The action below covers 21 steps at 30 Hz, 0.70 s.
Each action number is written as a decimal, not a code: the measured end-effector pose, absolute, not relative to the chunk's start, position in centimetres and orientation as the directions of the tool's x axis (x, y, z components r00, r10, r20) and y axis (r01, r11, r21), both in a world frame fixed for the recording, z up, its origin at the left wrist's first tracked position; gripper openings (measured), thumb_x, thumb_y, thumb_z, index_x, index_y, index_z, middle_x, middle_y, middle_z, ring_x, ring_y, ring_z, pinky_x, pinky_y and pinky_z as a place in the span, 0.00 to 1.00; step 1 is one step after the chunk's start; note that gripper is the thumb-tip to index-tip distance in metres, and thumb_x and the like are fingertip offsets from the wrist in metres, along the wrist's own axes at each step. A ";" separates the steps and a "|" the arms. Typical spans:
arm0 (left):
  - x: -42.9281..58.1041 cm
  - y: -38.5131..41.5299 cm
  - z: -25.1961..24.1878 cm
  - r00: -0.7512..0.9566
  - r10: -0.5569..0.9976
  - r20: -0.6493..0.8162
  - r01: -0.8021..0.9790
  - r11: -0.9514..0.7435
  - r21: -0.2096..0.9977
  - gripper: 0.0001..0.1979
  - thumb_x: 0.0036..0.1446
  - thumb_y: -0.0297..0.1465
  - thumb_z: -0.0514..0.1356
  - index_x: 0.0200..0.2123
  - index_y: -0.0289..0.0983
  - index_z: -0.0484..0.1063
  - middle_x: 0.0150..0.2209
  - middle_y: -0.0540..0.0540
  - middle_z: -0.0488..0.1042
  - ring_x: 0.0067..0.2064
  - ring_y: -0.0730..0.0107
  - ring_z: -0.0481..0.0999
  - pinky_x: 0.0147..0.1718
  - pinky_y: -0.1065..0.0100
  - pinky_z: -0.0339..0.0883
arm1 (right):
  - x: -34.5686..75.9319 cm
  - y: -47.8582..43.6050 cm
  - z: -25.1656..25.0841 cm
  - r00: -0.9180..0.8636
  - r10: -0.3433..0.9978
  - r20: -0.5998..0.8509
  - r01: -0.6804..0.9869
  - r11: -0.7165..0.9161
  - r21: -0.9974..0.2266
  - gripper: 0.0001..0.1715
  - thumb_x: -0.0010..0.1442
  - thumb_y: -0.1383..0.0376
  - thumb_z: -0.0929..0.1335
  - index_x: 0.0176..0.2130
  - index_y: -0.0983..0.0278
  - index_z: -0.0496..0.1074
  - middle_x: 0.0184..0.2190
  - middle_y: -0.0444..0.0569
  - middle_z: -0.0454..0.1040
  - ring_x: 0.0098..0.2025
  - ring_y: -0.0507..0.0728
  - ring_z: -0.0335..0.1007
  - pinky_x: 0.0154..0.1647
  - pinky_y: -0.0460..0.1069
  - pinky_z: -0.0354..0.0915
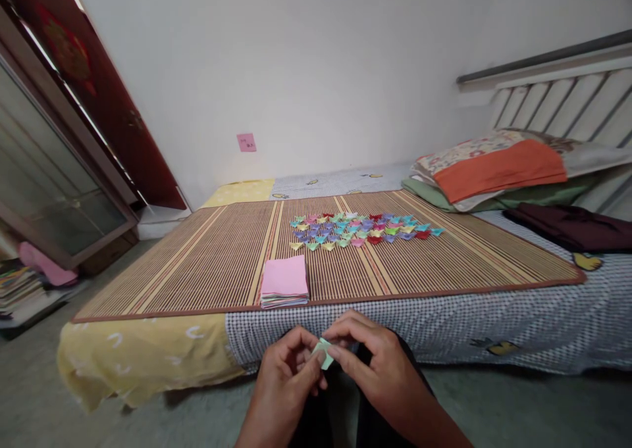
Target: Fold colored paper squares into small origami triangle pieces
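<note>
Your left hand [286,372] and right hand [378,356] pinch the green paper [324,354] beside the bed [454,329]; the stack [285,280] borders the near edge of the mat [197,264], which extends widely leftward; folded pieces [367,225] lie beyond.

A bedroom in a home, by the look of it: a bed [444,329] fills the middle, spread with checked and yellow bedding [148,352] and a striped woven mat [192,264]. Pillows [503,175] are piled near its far right corner, beside a pale slatted headboard [557,106], with dark folded cloth [582,229] in front of them. Beyond the bed's left edge stand a dark red door [106,99] with a handle and a glass-fronted cabinet [49,178]; a plain white wall [320,66] runs behind the far edge
</note>
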State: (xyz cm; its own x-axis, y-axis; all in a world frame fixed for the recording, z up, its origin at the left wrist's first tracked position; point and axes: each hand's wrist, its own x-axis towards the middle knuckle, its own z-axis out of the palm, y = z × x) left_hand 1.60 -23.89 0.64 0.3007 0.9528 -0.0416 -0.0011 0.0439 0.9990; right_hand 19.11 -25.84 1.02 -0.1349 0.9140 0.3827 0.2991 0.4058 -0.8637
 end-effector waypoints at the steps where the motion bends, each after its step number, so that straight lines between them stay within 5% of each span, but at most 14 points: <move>1: 1.7 -24.0 0.6 0.302 0.953 -0.037 0.004 0.038 0.999 0.27 0.48 0.54 0.71 0.28 0.35 0.72 0.21 0.52 0.70 0.22 0.75 0.68 0.21 0.75 0.62 | 19.0 -25.8 0.9 -0.142 0.909 0.392 0.305 0.417 -0.856 0.06 0.65 0.70 0.69 0.36 0.62 0.77 0.34 0.45 0.75 0.38 0.54 0.72 0.40 0.47 0.64; 21: 2.4 -24.4 0.1 0.226 0.974 0.005 -0.058 0.009 0.998 0.22 0.53 0.50 0.70 0.31 0.35 0.74 0.20 0.50 0.75 0.21 0.76 0.68 0.22 0.76 0.61 | 18.9 -25.5 0.8 0.010 0.891 0.454 0.319 0.428 -0.846 0.09 0.63 0.71 0.64 0.30 0.61 0.67 0.28 0.41 0.69 0.31 0.52 0.65 0.34 0.46 0.62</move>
State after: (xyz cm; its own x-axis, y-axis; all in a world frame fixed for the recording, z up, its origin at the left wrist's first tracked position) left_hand 2.36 -24.44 0.13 0.2264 0.9740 0.0047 -0.0585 0.0087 0.9983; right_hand 18.88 -25.55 0.80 0.0102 0.8907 0.4544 0.3187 0.4278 -0.8458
